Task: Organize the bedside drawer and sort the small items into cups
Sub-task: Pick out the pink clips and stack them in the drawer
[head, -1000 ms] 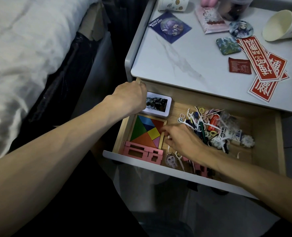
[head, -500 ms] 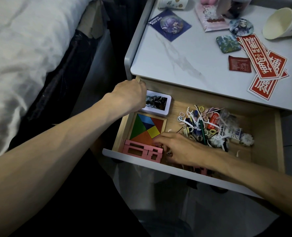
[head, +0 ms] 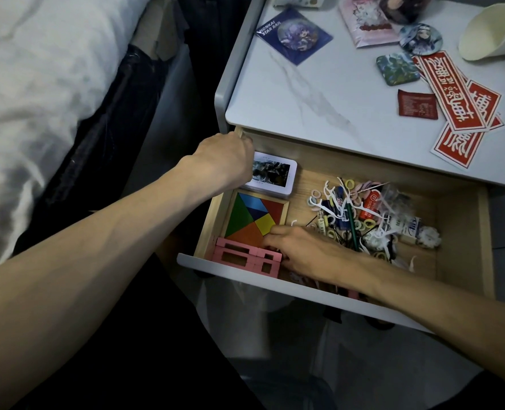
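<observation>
**A:** Where are the hands?

**B:** Both are at the open wooden drawer (head: 458,232). The left hand (head: 224,161) is curled over the top of the drawer's left wall at its far corner. Its knuckles face up and its fingertips are hidden under the hand.

**A:** And the right?

**B:** The right hand (head: 304,251) lies palm down inside the drawer, fingers reaching out almost straight. Their tips rest on the right end of a set of pink blocks (head: 255,258) against the drawer front.

**A:** What lies around them?

**B:** Between the two hands sits a coloured tangram (head: 245,214). A white card box (head: 275,176) is just beside the left hand. Just past the right wrist is a tangled pile of small items (head: 363,214), with floss picks and hair ties among them. Well beyond both hands, on the nightstand top (head: 319,69), a paper cup (head: 494,31) lies on its side.
</observation>
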